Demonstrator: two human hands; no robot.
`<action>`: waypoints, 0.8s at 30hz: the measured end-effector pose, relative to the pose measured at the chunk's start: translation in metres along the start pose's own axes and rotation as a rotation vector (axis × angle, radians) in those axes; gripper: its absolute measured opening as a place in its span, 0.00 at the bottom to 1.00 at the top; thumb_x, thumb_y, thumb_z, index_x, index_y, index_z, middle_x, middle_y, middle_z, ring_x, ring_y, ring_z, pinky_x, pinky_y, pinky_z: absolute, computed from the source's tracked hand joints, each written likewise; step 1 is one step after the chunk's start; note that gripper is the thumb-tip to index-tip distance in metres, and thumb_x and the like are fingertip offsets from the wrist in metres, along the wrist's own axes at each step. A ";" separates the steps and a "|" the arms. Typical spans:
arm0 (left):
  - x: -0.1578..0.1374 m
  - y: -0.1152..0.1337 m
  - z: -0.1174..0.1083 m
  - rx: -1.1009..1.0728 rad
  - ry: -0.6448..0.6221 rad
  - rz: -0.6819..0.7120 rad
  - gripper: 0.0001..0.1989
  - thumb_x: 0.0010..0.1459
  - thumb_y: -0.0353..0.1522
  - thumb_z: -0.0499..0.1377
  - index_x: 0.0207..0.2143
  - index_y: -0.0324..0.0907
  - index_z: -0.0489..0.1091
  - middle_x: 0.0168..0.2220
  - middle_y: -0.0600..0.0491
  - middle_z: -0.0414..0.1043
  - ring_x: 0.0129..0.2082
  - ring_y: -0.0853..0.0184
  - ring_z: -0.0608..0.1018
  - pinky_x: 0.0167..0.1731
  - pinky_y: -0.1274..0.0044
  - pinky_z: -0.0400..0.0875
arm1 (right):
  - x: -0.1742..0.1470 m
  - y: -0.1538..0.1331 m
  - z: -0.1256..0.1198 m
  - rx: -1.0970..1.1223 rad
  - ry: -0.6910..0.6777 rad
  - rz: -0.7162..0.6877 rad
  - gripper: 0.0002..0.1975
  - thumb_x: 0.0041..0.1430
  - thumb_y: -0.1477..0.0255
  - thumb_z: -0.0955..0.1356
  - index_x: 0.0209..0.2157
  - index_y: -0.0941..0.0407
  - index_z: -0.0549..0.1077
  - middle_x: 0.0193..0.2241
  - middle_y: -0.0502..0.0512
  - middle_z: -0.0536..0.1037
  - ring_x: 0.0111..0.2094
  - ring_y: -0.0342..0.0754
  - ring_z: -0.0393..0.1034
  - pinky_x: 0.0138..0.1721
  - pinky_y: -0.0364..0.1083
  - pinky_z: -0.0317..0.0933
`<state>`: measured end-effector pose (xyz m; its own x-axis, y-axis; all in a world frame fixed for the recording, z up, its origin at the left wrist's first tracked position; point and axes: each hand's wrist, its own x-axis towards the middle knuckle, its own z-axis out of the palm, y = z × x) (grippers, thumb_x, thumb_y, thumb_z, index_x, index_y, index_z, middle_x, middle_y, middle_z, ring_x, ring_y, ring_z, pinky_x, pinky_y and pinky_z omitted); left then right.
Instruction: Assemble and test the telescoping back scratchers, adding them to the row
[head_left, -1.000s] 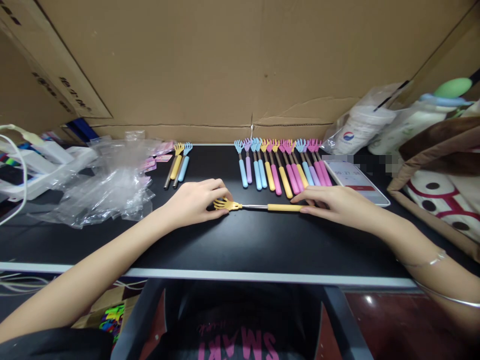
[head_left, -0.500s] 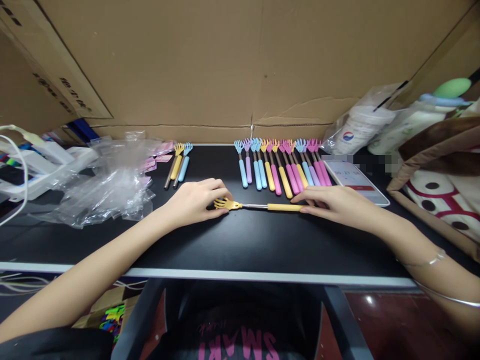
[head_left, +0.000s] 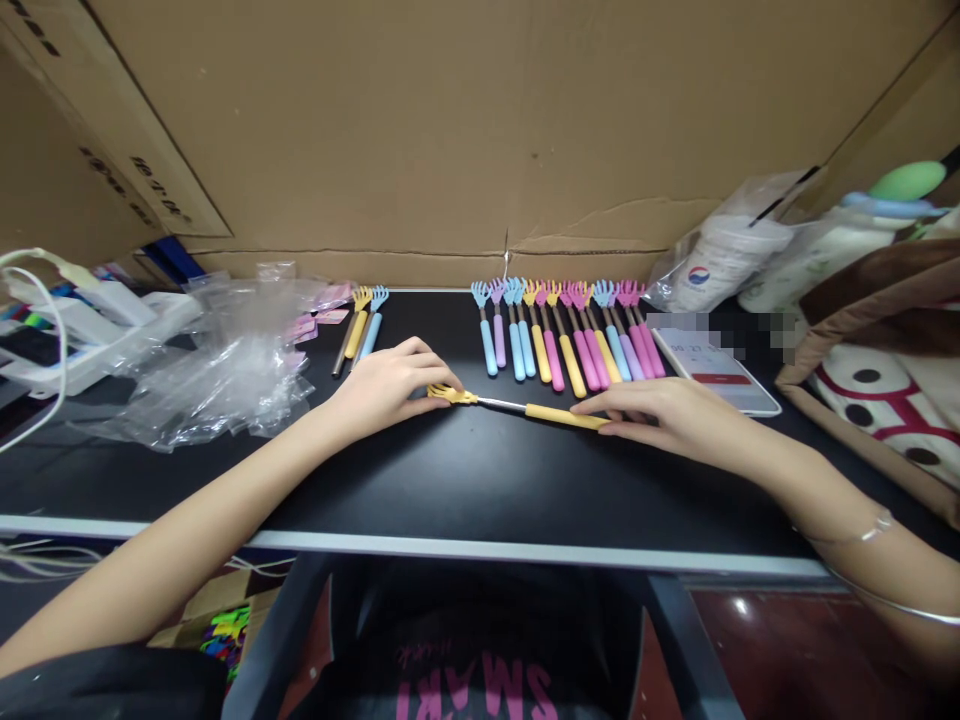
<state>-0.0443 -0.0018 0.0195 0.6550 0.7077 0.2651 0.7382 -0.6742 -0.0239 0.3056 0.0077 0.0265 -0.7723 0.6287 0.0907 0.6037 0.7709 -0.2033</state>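
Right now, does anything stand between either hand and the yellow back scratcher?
Nothing visible does: the left hand grips the claw end of the yellow back scratcher, and the right hand grips its handle end. The row of other scratchers lies beyond it, not between.

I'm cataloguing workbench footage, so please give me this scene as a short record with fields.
Left hand: gripping the claw end of a yellow back scratcher
Right hand: holding its handle end
Behind left hand: yellow-and-blue pair of back scratchers
Right of the pair: row of back scratchers in blue, purple, yellow and pink
Left side: clear plastic bags
Right side: phone, lidded cup
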 end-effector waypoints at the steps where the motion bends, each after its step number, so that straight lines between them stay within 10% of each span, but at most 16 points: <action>1: 0.000 -0.002 0.001 0.003 0.005 -0.008 0.14 0.62 0.43 0.51 0.43 0.52 0.72 0.41 0.57 0.75 0.43 0.66 0.70 0.32 0.79 0.64 | 0.000 -0.001 0.001 0.013 -0.001 -0.006 0.16 0.61 0.62 0.61 0.47 0.50 0.73 0.40 0.53 0.77 0.35 0.43 0.72 0.33 0.40 0.60; 7: 0.000 -0.010 0.004 0.029 0.038 -0.039 0.13 0.63 0.38 0.51 0.45 0.52 0.71 0.41 0.57 0.75 0.44 0.65 0.69 0.32 0.78 0.65 | 0.005 -0.014 0.002 0.087 -0.078 0.019 0.17 0.60 0.60 0.62 0.48 0.50 0.72 0.32 0.50 0.76 0.25 0.38 0.66 0.27 0.39 0.58; 24: 0.002 -0.018 0.016 -0.008 0.026 -0.105 0.18 0.63 0.37 0.49 0.53 0.48 0.67 0.49 0.52 0.72 0.51 0.63 0.68 0.49 0.70 0.67 | 0.015 -0.063 0.012 -0.124 0.014 -0.222 0.21 0.59 0.64 0.64 0.53 0.54 0.68 0.48 0.56 0.73 0.46 0.47 0.66 0.46 0.47 0.62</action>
<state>-0.0540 0.0149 0.0052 0.5694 0.7690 0.2905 0.8012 -0.5982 0.0131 0.2537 -0.0325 0.0291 -0.8866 0.4429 0.1331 0.4395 0.8965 -0.0554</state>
